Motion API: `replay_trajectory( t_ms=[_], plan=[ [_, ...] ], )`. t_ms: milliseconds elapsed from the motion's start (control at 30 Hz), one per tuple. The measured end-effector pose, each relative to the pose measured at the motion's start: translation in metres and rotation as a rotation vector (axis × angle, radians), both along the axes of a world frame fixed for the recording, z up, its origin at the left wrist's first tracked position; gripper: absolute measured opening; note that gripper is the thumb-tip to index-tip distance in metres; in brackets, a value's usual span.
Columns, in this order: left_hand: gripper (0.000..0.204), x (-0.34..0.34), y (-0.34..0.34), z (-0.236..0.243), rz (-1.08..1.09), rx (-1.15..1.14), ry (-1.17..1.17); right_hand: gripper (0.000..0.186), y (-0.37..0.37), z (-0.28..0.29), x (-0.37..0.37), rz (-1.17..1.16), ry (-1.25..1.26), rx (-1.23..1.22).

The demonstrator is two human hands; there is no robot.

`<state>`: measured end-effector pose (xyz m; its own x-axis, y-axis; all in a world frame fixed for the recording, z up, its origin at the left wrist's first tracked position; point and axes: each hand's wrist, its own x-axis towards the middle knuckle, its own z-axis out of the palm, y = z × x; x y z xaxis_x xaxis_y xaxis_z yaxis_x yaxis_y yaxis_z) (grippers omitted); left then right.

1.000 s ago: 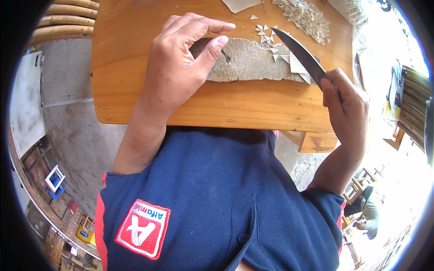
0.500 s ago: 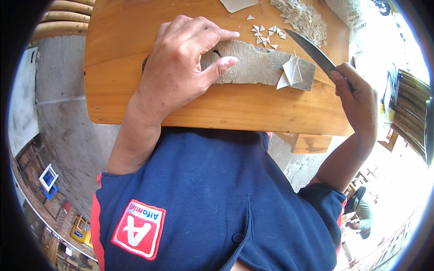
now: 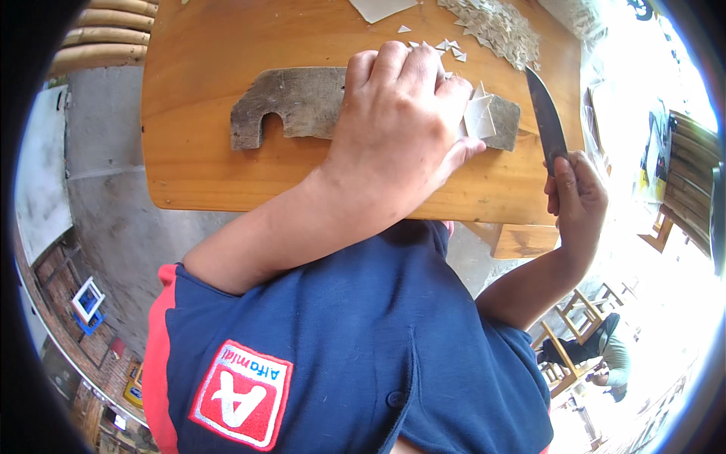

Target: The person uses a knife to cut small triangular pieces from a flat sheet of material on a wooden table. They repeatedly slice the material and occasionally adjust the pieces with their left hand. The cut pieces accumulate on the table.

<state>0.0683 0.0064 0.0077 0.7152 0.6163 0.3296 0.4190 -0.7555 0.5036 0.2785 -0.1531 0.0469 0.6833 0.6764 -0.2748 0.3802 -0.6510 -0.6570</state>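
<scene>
My left hand reaches across a worn grey wooden board with a notch in its near edge. Its thumb and index finger are apart at the left side of some thin, off-white pointed pieces on the board's right end. The other fingertips bend over the far edge, partly hidden. On the right, my right hand is closed round the handle of a knife. The dark curved blade points away from me, beside the board and not touching it.
Beyond the board lie loose small off-white triangles and a heap of similar bits. A larger pale sheet is at the table's far side. The wooden table has its near edge against me. Another person is at lower right.
My left hand has moved right along the board to the off-white pieces, uncovering the notched left end. My right hand has drawn the knife nearer, its blade now more upright in view.
</scene>
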Motion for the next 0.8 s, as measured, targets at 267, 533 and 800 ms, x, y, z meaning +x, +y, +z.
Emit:
replay_trajectory(
  t_ms=[267,533,800],
  plan=[
    [0.034,0.01,-0.002,-0.006,0.043,0.052,0.04,0.016,-0.032,-0.022,-0.008,0.003,0.089,0.139],
    [0.011,-0.011,0.025,0.003,-0.03,-0.32,-0.138,0.012,-0.021,-0.021,-0.039,0.077,0.028,0.155],
    [0.014,-0.047,0.042,0.004,0.148,-0.483,-0.108,0.011,0.0,-0.013,-0.065,0.441,-0.176,0.116]
  ],
)
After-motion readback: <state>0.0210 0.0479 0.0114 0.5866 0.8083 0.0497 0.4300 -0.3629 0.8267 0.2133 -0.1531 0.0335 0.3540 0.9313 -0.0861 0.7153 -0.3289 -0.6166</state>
